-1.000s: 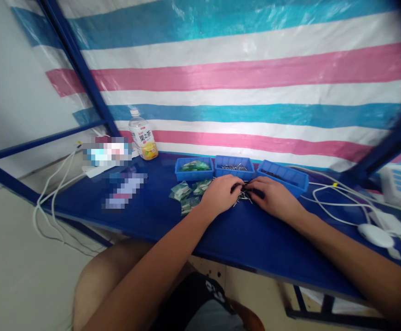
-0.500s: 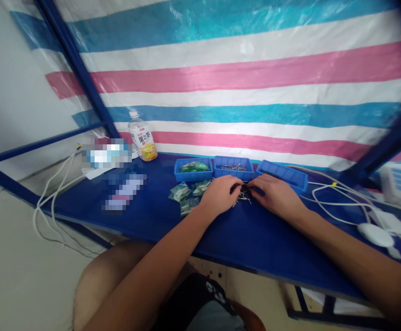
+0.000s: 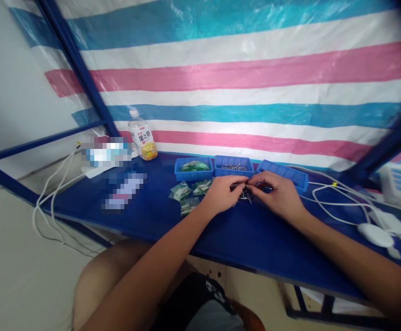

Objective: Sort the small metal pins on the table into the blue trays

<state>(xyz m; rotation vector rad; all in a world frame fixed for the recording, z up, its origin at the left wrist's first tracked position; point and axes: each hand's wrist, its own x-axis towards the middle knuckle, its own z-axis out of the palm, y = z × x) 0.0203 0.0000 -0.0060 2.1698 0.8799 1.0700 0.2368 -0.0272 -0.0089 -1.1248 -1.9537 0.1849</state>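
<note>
a: where are the hands?
b: the bare left hand and bare right hand meet, fingertips nearly together, just above a loose pile of thin, silvery metal pins on the smooth dark-blue table.
a: are the fingers clamped on something?
b: i can't tell. on each hand the thumb and forefinger curve toward each other, tips close (anything between them is too small to make out).
a: what's around them?
b: behind, three blue plastic rectangular bins in a row: the left one holds green-tinted packets, the middle one holds more silvery pins, and the right one sits at an angle, partly behind the right hand.
a: and beside the left hand?
b: three small clear-and-green plastic bags lie flat on the table, in front of the left bin.
</note>
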